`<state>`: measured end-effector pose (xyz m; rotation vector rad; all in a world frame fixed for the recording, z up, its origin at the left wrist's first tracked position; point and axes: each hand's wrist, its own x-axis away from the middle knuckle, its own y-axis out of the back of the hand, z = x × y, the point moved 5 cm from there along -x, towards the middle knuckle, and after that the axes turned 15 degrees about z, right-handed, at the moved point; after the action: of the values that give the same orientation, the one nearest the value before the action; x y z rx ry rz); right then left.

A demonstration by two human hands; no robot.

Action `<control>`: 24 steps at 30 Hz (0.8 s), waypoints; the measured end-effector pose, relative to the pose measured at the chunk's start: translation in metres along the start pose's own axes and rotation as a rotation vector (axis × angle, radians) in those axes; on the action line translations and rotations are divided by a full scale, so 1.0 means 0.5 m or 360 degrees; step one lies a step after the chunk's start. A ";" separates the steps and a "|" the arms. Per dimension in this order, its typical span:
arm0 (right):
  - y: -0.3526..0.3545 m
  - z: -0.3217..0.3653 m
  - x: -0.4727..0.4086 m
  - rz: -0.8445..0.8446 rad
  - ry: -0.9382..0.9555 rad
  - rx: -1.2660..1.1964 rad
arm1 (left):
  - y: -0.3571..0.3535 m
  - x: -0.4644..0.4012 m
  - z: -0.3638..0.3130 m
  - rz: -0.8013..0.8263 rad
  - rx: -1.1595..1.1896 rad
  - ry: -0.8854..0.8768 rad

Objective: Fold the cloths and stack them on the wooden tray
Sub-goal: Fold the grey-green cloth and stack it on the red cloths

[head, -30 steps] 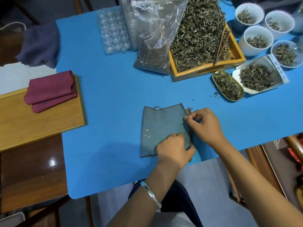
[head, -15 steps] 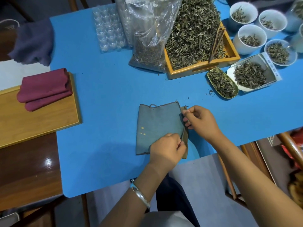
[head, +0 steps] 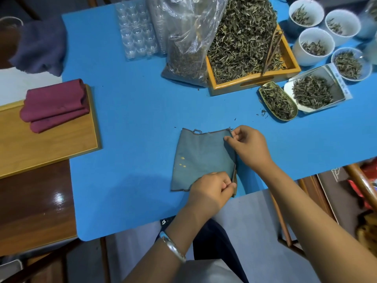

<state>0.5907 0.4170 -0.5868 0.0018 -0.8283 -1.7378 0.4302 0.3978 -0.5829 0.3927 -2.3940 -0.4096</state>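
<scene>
grey cloth [head: 201, 158], hands pinching right edge

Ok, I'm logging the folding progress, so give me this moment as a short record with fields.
cloth in work: grey-blue cloth, flat on the blue table
left hand: pinching the cloth's near right corner
right hand: pinching its far right corner
wooden tray: holds folded maroon cloths
not yet folded: dark blue cloth, far left

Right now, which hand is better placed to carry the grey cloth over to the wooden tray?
Left, probably. The left hand already pinches the grey cloth at its near right corner, and the wooden tray lies on that side. The right hand would have to cross over.
</scene>
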 end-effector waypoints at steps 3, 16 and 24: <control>0.003 0.002 0.005 -0.0094 0.0077 -0.0054 | -0.009 -0.005 -0.003 -0.0065 0.0044 0.0034; 0.020 -0.027 0.059 -0.0061 -0.0102 0.0123 | 0.066 0.056 0.087 -0.0612 0.0583 -0.0019; -0.065 -0.062 0.232 -0.0256 -0.0331 0.0161 | 0.093 0.145 0.168 -0.0985 0.0344 0.0297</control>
<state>0.5354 0.3056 -0.5802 -0.0466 -1.0931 -1.8664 0.3137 0.4283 -0.5849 1.2261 -2.0997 -0.3607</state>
